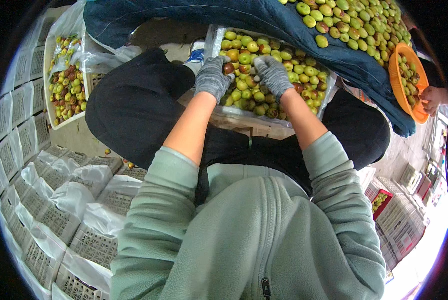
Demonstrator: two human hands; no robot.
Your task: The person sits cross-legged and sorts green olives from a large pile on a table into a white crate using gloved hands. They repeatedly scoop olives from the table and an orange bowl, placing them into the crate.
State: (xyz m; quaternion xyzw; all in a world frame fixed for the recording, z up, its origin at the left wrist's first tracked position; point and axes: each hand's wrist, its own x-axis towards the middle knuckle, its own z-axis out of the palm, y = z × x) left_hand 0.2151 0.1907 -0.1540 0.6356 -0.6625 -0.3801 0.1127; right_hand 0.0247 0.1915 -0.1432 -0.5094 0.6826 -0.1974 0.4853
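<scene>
A plastic-lined crate (216, 41) full of green and reddish-brown jujubes (259, 96) stands before me, between my knees. My left hand (212, 78), in a grey knit glove, is at the crate's left side. Between its thumb and fingers is a dark brown jujube (228, 68). Over the middle of the fruit is my right hand (274, 73), gloved the same way, its fingers bent down among the jujubes. Whether those fingers grip one is hidden. A yellow-green jujube (244, 58) lies in the gap between both hands.
Beyond the crate, a dark blue cloth (246, 15) bears a heap of jujubes (353, 26). At right, another person's hand (433, 100) touches an orange basket (396, 84) of fruit. A white crate (49, 112) of jujubes stands left, near stacked plastic crates (92, 240).
</scene>
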